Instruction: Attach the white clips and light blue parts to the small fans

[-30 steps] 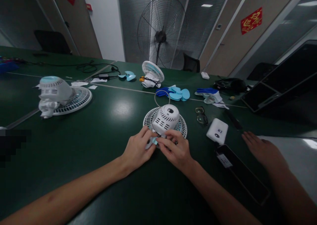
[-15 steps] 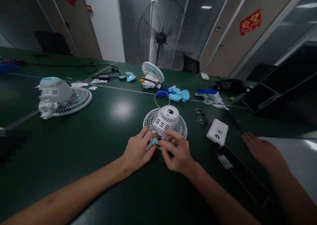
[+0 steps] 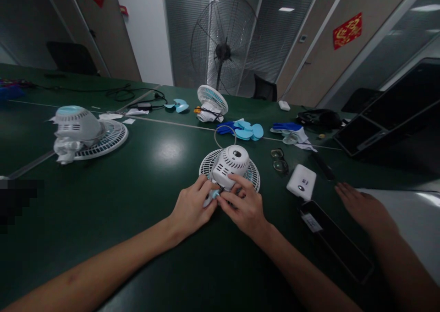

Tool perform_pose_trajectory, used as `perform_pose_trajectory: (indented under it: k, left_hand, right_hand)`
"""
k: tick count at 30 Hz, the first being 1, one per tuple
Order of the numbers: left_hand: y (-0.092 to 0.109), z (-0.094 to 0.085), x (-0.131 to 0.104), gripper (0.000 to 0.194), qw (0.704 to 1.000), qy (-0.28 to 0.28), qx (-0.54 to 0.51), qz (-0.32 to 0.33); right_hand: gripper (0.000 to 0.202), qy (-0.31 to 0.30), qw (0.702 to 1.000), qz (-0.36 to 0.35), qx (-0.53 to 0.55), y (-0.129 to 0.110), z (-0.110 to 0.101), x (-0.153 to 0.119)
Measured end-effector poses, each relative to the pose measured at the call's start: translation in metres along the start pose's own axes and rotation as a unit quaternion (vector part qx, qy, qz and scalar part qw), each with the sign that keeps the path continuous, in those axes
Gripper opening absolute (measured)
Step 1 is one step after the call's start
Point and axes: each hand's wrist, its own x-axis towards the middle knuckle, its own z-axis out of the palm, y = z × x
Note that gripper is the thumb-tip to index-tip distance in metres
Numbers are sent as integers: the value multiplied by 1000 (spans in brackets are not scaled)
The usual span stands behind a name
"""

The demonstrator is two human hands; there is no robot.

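Observation:
A small white fan (image 3: 231, 163) lies face down on its round grille, its motor housing upward. At its near side is a light blue knob (image 3: 215, 194) beside a white part that looks like the fan's neck. My left hand (image 3: 189, 206) is closed around that white part, thumb and fingers at the left of the knob. The fingertips of my right hand (image 3: 245, 206) pinch at the knob from the right, while its index finger rests against the housing. My fingers partly cover the neck and the lower grille.
Another white fan (image 3: 77, 128) lies face down at left; a third fan (image 3: 212, 103) is at the back. Light blue blades (image 3: 249, 131), glasses (image 3: 279, 161), a white box (image 3: 302, 183) and a dark phone-like slab (image 3: 337, 241) lie around. Another person's hand (image 3: 364, 209) rests at right.
My right thumb and fingers have drawn closer together and nearer the knob, moving slightly left. My left hand and the fan have stayed almost in place.

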Motion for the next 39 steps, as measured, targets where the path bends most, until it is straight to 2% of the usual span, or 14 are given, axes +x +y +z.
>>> perform_pose_trajectory:
  k: [3,6,9,16,25,28,33,36,39]
  left_hand:
    - [0,0,0,17,1000,5,-4,-1]
    - [0,0,0,18,1000,1,-5,-4]
    - [0,0,0,18,1000,-2,-6,-4]
    - [-1,0,0,19,1000,0,-10,-4]
    - [0,2,0,14,1000,-2,-3,-11]
    - [0,1,0,14,1000,-5,-5,-14]
    - [-2,1,-1,17,1000,-1,-3,-8]
    - [-2,1,-1,19,1000,1,0,1]
    - [-2,1,-1,17,1000,-7,-6,7]
  right_hand:
    - [22,-21,1000,-11,21,1,-4,-2]
    - [33,-45,997,-55,1,2,-6,-2]
    - [27,-36,996,-75,-28,3,-6,0]
    - [25,-29,998,-57,-17,3,-7,-1]
    - [4,13,1000,18,-11,-12,3,4]
    - [8,0,1000,12,-2,-9,2,2]
    - [34,-47,998,-28,31,4,-5,-6]
    - [33,-40,998,-41,19,7,-5,-7]
    - [22,-8,1000,-8,22,1,0,-4]
